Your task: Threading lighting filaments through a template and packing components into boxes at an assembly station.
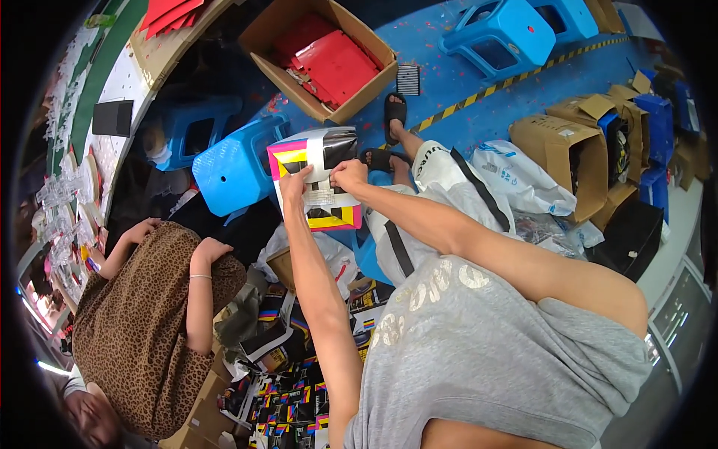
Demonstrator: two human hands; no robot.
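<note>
A boxy package printed in black, yellow, magenta and white rests in front of my knees, with a white band running over it. On its near part lies a clear, shiny strip. My left hand is closed on the package's left part, the thumb near the band. Beside the band, over the right part, my right hand is curled with the fingers pinched together. Whatever those fingertips hold is too small to make out.
A carton of red sheets stands ahead, near blue stools. On my left sits a person in a leopard-print garment, beside a worktable. Many printed packages lie below; open cartons and plastic bags stand right.
</note>
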